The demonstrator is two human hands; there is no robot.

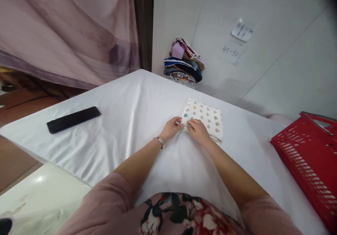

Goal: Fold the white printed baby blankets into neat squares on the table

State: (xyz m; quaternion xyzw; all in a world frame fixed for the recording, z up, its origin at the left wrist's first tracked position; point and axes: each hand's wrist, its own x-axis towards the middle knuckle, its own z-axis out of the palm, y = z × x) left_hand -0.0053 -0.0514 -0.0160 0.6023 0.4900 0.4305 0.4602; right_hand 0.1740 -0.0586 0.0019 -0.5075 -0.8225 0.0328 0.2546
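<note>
A folded white cloth (206, 117) with rows of small grey motifs and a few blue, yellow and green ones lies in a neat square on the white-covered table. My left hand (170, 129), below a silver bracelet, has its fingers curled against the near left corner of the cloth and closed on its edge. Just to the right, my right hand (199, 131) bends over the near edge, thumb and fingers closed on the layers there. Part of the front edge is hidden behind the right hand.
A long black case-like object (73, 119) rests on the left of the white tablecloth (116, 133). Several folded fabrics form a stack (184, 63) by the wall behind the table. At the right stands a red plastic basket (305, 147). A pink curtain (79, 27) hangs at the left.
</note>
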